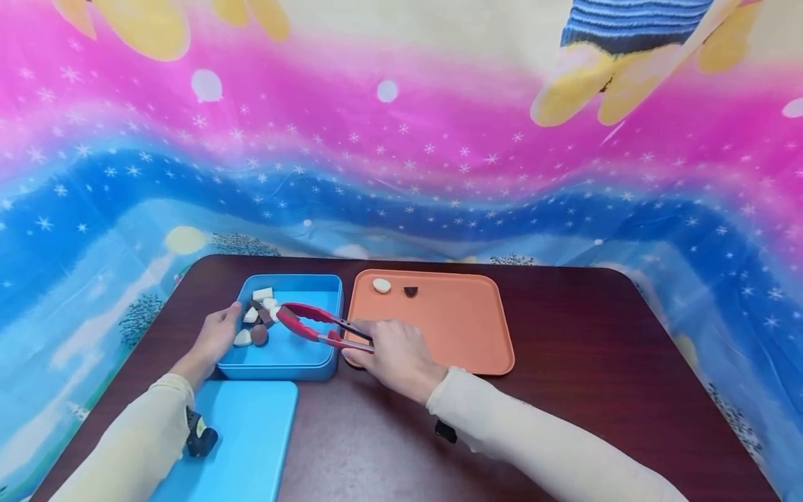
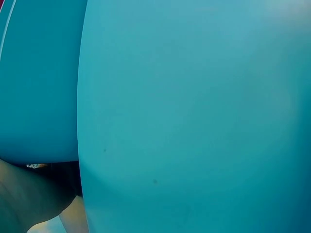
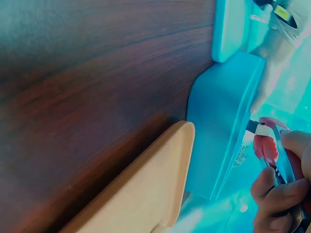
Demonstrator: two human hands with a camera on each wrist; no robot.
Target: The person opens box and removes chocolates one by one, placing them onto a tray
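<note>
My right hand (image 1: pixel 401 357) grips a pair of red-tipped tongs (image 1: pixel 332 337), their tips over the inside of a blue box (image 1: pixel 301 362). In the right wrist view, a white piece (image 3: pixel 263 129) and a dark piece are at the tong tips; whether both are pinched I cannot tell. Several white and brown pieces, among them a round brown one (image 1: pixel 259 335), lie at the box's left side. My left hand (image 1: pixel 216 338) holds the box's left wall, thumb at the rim; its other fingers are mostly hidden.
An orange tray (image 1: pixel 452 328) stands right of the box, bearing a white oval piece (image 1: pixel 381 286) and a dark half-round piece (image 1: pixel 410 291). A flat blue lid (image 1: pixel 251 432) lies in front of the box, under my left forearm. Patterned cloth (image 1: pixel 401 174) hangs behind the table.
</note>
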